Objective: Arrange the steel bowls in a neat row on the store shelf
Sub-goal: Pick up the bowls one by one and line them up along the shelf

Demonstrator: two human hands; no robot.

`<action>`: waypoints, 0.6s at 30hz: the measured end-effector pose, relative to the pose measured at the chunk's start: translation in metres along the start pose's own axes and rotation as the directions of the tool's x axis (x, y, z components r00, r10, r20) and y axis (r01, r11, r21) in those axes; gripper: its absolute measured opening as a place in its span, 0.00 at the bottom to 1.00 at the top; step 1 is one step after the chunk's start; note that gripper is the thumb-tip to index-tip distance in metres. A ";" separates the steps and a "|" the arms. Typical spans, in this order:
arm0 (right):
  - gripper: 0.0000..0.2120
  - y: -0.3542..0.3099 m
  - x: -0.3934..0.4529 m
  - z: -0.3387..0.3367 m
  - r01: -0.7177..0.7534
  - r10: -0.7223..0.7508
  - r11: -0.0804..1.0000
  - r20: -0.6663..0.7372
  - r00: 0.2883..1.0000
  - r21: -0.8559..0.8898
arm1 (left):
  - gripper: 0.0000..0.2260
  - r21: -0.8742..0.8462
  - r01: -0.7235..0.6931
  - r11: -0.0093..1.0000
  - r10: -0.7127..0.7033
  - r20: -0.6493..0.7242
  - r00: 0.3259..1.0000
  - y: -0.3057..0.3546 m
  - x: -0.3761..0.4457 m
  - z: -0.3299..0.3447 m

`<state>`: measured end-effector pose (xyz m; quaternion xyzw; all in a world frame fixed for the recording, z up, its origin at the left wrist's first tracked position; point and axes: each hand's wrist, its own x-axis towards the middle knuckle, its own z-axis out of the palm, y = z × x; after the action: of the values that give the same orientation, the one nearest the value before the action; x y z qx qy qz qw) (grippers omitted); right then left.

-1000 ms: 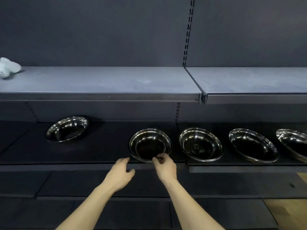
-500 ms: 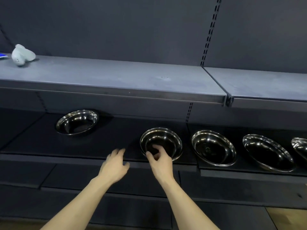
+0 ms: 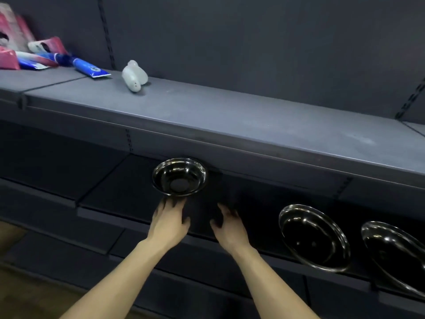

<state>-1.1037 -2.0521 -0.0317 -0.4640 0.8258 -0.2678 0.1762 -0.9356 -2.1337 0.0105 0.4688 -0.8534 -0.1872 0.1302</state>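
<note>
Stray steel bowl [image 3: 179,177]: back of lower shelf [image 3: 128,192], apart from row bowls [image 3: 315,238] | my left hand [image 3: 169,223] touching rim, holding nothing; right hand [image 3: 227,226] loose, empty | advice: grip rim, slide level rightward.

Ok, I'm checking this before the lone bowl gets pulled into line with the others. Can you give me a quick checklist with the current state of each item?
1. Left hand at the lone bowl: ok, its fingers reach the near rim.
2. Firm grip on that bowl: cannot tell, the fingertips are blurred.
3. Right hand free: ok, it holds nothing.
4. Shelf between the lone bowl and the next bowl bare: ok.
5. Lone bowl in line with the row: not ok, it sits farther back and apart.
</note>
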 end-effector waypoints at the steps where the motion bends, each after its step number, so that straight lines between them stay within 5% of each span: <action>1: 0.31 -0.008 0.006 0.006 -0.006 0.006 1.000 0.018 1.000 0.001 | 0.29 -0.010 0.011 1.000 -0.011 0.000 1.000 -0.011 0.003 -0.004; 13: 0.38 -0.057 0.058 0.047 -0.026 0.010 0.991 0.124 0.992 0.128 | 0.33 -0.109 0.086 0.990 -0.084 0.025 0.996 -0.068 0.030 -0.018; 18: 0.28 -0.070 0.072 0.057 -0.073 0.058 0.991 0.129 0.990 0.116 | 0.32 -0.146 0.127 0.981 -0.123 0.032 0.992 -0.082 0.032 -0.019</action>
<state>-1.0627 -2.1595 -0.0373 -0.4411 0.8102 -0.2815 0.2641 -0.8835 -2.2044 -0.0070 0.5084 -0.8074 -0.2630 0.1429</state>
